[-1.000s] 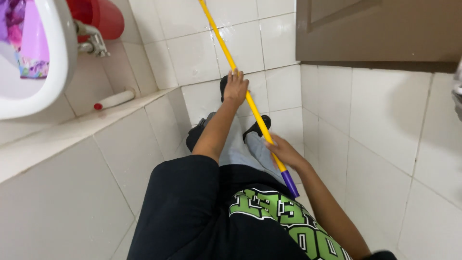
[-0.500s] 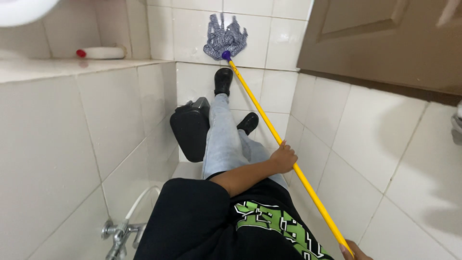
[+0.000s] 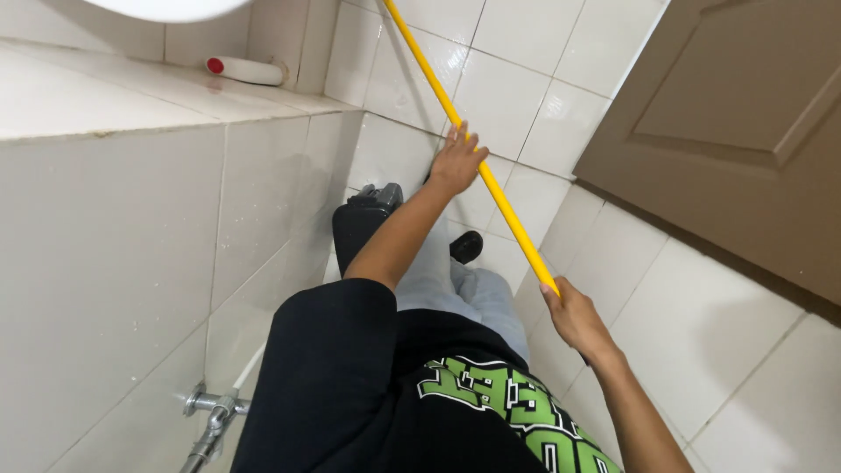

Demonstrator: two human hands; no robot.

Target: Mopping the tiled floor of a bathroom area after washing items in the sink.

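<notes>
The space is a narrow bathroom with a white tiled floor (image 3: 683, 315) and white tiled walls. A tiled ledge (image 3: 105, 96) runs along the left; a white bottle (image 3: 245, 70) lies on its far end. A brown door (image 3: 745, 131) stands to the right. A chrome tap (image 3: 210, 420) projects near left. The yellow pole (image 3: 473, 158) slants across the centre: the left hand (image 3: 455, 162) is closed around it farther up, and the right hand (image 3: 574, 320) is closed around its near end.

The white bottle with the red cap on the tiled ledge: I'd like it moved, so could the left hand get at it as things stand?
Probably not at once. The left hand is wrapped around the yellow mop handle, and the white bottle lies far back on the ledge. Nothing blocks the ledge top, though.
</notes>
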